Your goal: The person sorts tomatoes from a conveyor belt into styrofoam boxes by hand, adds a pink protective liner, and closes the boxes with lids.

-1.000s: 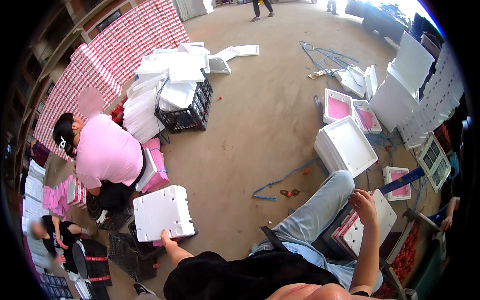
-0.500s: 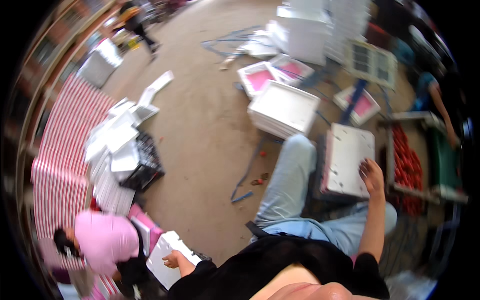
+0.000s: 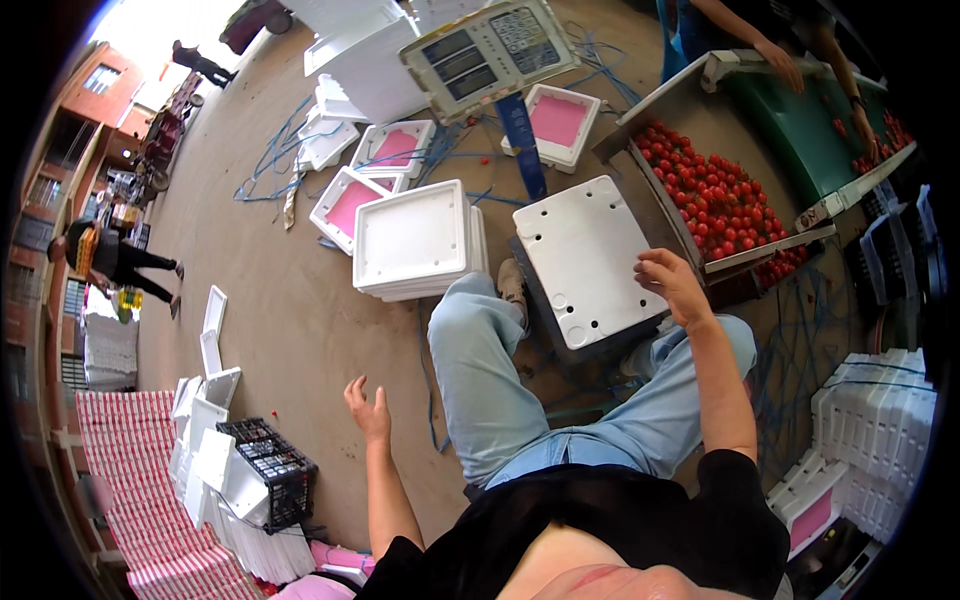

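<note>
Here we are, and the white foam panel lies flat on a dark platform, right between the person's bent knees. Over its right edge comes the right hand, fingers loosely bent, grip half wide; whether the fingertips touch, I can't tell from here. Out to the left, the left hand hangs in mid-air above the floor, fingers parted, grip wide! Just beyond the panel rises a blue post, a display unit at its top. To the left, a neat stack of white trays; to the right, a crate heaped with red tomatoes, and a co-worker's hands busy over the green sheet beside it.
</note>
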Action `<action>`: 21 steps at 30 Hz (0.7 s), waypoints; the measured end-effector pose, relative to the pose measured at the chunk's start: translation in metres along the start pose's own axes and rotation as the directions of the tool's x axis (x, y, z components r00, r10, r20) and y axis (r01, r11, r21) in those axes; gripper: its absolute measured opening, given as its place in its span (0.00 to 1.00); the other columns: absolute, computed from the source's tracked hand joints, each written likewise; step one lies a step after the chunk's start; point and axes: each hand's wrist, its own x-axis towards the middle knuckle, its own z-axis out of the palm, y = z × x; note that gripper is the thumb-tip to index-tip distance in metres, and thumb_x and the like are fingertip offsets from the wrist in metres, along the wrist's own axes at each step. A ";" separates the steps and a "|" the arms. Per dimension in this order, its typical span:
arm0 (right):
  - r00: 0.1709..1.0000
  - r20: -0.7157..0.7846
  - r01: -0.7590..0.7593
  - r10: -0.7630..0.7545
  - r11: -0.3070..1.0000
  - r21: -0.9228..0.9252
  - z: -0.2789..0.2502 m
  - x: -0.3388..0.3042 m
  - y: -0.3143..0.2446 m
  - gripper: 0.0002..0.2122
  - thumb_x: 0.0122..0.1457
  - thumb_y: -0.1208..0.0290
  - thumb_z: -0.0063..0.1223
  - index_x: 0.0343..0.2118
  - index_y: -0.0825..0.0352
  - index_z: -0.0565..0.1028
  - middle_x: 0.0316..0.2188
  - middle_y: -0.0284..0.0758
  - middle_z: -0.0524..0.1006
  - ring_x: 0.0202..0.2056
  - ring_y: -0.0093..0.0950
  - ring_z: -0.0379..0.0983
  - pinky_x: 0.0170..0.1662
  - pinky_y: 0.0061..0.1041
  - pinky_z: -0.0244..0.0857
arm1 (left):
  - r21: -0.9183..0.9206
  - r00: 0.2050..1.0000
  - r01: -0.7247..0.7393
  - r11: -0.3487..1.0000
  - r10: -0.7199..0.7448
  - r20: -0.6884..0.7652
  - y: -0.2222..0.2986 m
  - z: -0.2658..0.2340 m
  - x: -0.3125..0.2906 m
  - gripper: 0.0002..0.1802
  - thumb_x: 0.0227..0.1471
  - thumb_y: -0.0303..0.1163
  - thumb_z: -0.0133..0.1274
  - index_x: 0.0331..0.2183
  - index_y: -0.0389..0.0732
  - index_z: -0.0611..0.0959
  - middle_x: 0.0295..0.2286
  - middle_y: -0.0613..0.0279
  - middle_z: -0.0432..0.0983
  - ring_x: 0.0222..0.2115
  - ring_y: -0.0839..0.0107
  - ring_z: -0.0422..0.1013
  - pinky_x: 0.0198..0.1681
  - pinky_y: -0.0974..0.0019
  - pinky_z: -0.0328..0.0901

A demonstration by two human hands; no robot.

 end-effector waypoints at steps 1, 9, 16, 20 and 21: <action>0.999 0.051 0.021 -0.019 0.998 -0.055 0.004 0.005 -0.001 0.14 0.61 0.67 0.56 0.46 0.70 0.74 0.38 0.35 0.78 0.41 0.24 0.75 0.49 0.24 0.67 | -0.117 0.997 -0.039 0.992 0.046 0.059 0.035 0.014 0.027 0.22 0.48 0.25 0.60 0.47 0.36 0.78 0.52 0.49 0.65 0.53 0.55 0.66 0.52 0.56 0.66; 0.936 0.335 0.346 -0.110 0.477 -0.808 0.022 0.028 0.020 0.18 0.57 0.62 0.58 0.46 0.66 0.72 0.39 0.42 0.74 0.39 0.42 0.74 0.44 0.40 0.68 | -0.616 0.612 -0.046 0.786 0.510 0.605 0.319 0.214 0.178 0.21 0.54 0.24 0.55 0.51 0.34 0.75 0.43 0.55 0.76 0.45 0.67 0.74 0.49 0.65 0.68; 0.869 0.449 0.413 0.210 0.195 -0.890 0.003 -0.011 0.035 0.23 0.48 0.59 0.64 0.45 0.65 0.74 0.37 0.41 0.75 0.41 0.42 0.72 0.44 0.43 0.61 | -0.385 0.556 0.072 0.920 0.284 0.782 0.421 0.521 0.261 0.24 0.52 0.23 0.53 0.53 0.36 0.75 0.44 0.55 0.75 0.41 0.65 0.74 0.47 0.65 0.69; 0.908 0.400 0.369 0.122 0.216 -0.904 -0.006 -0.009 0.055 0.20 0.50 0.62 0.58 0.45 0.65 0.75 0.34 0.41 0.75 0.36 0.39 0.73 0.38 0.38 0.65 | -0.182 0.529 -0.571 0.801 0.528 0.664 0.389 0.643 0.286 0.25 0.47 0.25 0.56 0.50 0.39 0.79 0.44 0.50 0.75 0.43 0.58 0.73 0.50 0.61 0.67; 0.924 0.358 0.325 0.131 0.220 -0.920 -0.009 -0.010 0.063 0.18 0.50 0.62 0.57 0.44 0.65 0.76 0.33 0.41 0.75 0.34 0.38 0.73 0.36 0.37 0.65 | -0.115 0.510 -0.622 0.775 0.513 0.691 0.382 0.667 0.284 0.26 0.46 0.26 0.57 0.51 0.40 0.79 0.45 0.49 0.74 0.44 0.58 0.73 0.50 0.61 0.67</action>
